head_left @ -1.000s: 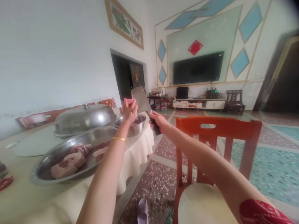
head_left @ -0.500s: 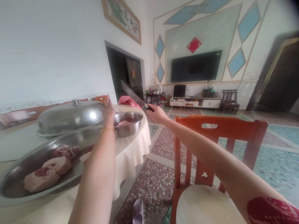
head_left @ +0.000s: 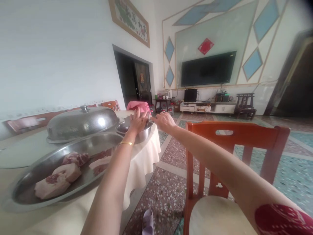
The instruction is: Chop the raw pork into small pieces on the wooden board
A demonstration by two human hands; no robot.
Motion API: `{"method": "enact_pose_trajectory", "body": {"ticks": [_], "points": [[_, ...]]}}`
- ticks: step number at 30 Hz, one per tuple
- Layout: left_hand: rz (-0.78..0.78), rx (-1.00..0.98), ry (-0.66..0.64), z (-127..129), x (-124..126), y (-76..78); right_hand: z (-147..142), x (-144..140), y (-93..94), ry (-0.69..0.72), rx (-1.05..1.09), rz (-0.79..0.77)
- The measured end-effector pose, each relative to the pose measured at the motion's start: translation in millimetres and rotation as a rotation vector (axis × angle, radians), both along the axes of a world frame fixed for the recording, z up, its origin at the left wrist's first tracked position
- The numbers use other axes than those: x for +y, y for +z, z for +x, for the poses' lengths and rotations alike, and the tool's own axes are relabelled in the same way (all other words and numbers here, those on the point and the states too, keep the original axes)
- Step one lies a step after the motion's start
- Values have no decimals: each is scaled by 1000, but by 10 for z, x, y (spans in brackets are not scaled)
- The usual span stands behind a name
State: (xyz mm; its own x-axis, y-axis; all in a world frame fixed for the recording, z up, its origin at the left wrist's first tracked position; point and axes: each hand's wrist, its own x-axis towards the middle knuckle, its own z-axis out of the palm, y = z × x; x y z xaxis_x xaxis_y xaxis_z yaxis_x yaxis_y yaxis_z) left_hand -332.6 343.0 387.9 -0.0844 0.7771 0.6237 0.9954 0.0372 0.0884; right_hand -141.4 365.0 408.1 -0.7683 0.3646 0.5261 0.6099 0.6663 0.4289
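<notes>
My right hand (head_left: 165, 121) is closed around the handle of a knife (head_left: 152, 117), at the right side of a round metal bowl (head_left: 144, 135). Most of the blade is hidden behind my left hand (head_left: 139, 121). My left hand reaches over the bowl with its fingers spread, close to the blade; whether it touches the blade I cannot tell. My left arm passes over a large oval metal tray (head_left: 96, 142). Raw meat lies in it: a thick pale piece (head_left: 57, 179), a redder chunk (head_left: 76, 159) and a slab (head_left: 100, 165) partly behind my arm.
A domed metal cover (head_left: 81, 122) stands behind the tray on the table with a cream tablecloth (head_left: 143, 166). A wooden chair (head_left: 237, 130) is close on my right. Pink cloth (head_left: 139, 106) shows beyond the table. A slipper (head_left: 148, 222) is on the floor below.
The knife, raised before, is now down at the bowl in my right hand. My left hand has moved right from beside the domed cover to above the bowl.
</notes>
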Motion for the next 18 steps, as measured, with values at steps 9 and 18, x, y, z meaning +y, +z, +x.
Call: {"method": "enact_pose_trajectory", "body": {"ticks": [9,18], "points": [[-8,-57,82,-159,51,16,239,75,-6,-15,-21,57],[-22,-285,290,-596,111,-96,614,175,48,-40,37,-38]]}}
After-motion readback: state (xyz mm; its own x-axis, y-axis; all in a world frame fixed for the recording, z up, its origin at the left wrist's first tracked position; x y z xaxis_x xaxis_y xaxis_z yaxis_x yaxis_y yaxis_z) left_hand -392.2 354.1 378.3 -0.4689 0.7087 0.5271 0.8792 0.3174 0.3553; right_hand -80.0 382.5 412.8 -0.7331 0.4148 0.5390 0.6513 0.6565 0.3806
